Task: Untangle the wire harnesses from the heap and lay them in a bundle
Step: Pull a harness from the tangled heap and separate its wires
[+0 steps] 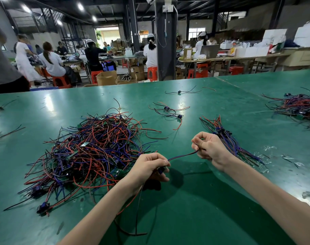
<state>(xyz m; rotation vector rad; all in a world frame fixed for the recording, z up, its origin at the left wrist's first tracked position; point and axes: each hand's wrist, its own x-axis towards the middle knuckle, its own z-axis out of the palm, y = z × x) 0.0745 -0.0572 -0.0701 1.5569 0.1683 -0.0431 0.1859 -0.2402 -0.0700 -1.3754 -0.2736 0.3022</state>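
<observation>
A big tangled heap of red, blue and black wire harnesses (90,152) lies on the green table (195,200), left of centre. My left hand (150,169) grips one harness at its small blue component, just right of the heap. That harness's red and blue wires (182,155) stretch taut to my right hand (208,147), which pinches their far end. Other wires of it hang below my left hand. Behind my right hand lies a straightened bundle of harnesses (228,138), running diagonally.
Two loose harnesses (170,112) lie beyond the heap, another (180,92) farther back. A second pile (299,108) sits at the far right. Stray wires lie at the left edge. People work at benches behind the table.
</observation>
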